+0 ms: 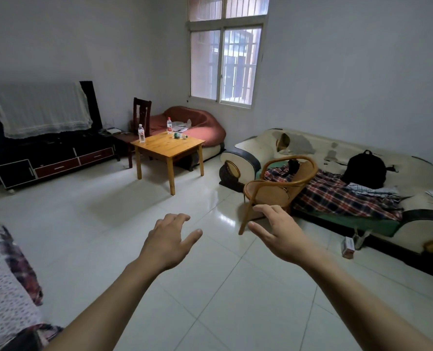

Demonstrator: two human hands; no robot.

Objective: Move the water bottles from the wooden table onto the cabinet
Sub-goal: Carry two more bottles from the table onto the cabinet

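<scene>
Water bottles [141,133] on the wooden table [168,147] (well beyond both hands' released fingers [177,219]).

At centre frame the wooden table [168,145] is honey-yellow pine. On it, one clear bottle [141,133] has a white label, another [169,125] a red label and red cap, and a third [180,135] a green label. At left, the cabinet [53,158] is black with dark red drawer fronts, and a white lace cloth [37,108] hangs above it. At right, the cream sofa [337,158] has black trim and carries a red, navy and white plaid blanket [337,193] and a black backpack [366,171].
</scene>
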